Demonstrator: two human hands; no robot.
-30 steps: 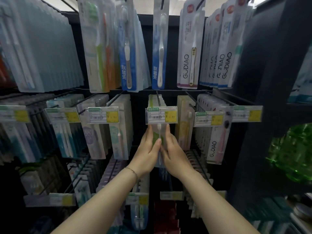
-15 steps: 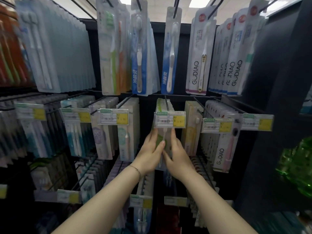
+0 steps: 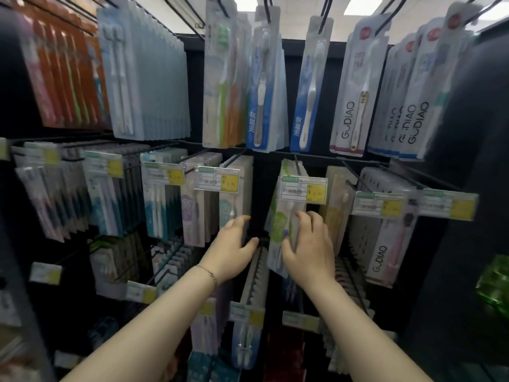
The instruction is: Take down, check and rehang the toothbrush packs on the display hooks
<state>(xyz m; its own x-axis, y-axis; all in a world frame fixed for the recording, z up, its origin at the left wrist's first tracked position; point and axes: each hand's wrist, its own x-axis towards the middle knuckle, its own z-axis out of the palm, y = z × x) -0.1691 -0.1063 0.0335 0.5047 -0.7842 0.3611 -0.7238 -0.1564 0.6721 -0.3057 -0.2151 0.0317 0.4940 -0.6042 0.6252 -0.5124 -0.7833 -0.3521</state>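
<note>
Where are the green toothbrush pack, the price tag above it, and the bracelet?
green toothbrush pack (image 3: 279, 224), head view, green printed front of the card
price tag (image 3: 316, 191), head view, its yellow patch
bracelet (image 3: 207, 271), head view, chain across the wrist

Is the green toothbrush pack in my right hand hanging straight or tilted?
Tilted: the green pack hangs with its lower end left of its top, gripped by the right hand.
</note>
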